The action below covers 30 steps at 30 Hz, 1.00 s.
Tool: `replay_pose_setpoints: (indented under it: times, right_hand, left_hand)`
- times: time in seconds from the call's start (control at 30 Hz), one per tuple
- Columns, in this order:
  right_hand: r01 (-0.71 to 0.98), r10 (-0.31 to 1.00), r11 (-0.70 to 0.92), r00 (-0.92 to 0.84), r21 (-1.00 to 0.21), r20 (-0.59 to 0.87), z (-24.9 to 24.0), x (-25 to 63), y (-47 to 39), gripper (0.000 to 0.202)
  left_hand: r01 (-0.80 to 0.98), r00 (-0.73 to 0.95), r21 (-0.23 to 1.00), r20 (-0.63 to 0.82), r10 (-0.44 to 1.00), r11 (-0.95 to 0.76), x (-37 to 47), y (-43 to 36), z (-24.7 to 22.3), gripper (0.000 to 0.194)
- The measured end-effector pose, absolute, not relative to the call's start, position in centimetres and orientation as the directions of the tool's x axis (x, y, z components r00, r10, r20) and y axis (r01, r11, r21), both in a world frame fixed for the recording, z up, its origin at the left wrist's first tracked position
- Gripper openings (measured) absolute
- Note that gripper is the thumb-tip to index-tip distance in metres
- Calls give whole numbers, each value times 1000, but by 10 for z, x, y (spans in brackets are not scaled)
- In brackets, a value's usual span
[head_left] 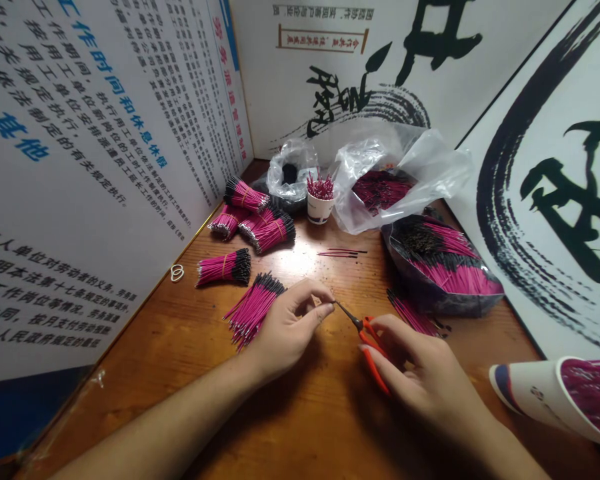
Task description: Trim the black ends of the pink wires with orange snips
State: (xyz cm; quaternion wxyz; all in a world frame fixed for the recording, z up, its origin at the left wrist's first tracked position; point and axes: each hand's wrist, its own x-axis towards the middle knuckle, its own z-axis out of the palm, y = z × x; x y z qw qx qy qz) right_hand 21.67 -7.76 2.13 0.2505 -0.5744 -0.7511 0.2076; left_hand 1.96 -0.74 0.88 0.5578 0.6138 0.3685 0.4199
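My right hand (415,360) grips the orange handles of a pair of scissors (370,337). Their dark tips point left and meet the fingertips of my left hand (300,317). The thumb and forefinger of that hand are pinched together around something small, mostly hidden; I cannot make out what it is. Just left of it lies a loose pile of pink wires with black ends (255,307). To the right, behind the scissors, is a smaller group of pink wires (413,313).
Banded wire bundles (267,227) lie at the back left, near white rings (177,273). A paper cup of wires (321,208) stands at the back. Clear plastic bags (360,200) and a dark bag of wires (445,293) are right; another cup (535,397) lies tilted. Printed panels surround the table.
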Motion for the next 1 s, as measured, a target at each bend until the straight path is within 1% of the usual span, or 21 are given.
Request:
replay_pose_setpoints:
  times: [0.27,0.47,0.63,1.0]
  right_hand:
    - [759,966,244,-246,-604,80,23,219,-77,13]
    - [760,969,245,-219,-602,117,19,219,-76,11]
    - [766,968,246,-223,-594,112,21,218,-76,10]
    - [761,966,254,-231,-596,116,23,219,-76,10]
  left_hand:
    - [-15,382,987,153,912,-160,19,-7,8,5]
    - [-30,390,994,108,914,-105,19,-7,10,4]
    - [-30,398,997,77,914,-71,19,-7,10,5]
    - [-20,402,997,77,913,-76,18,-8,10,6]
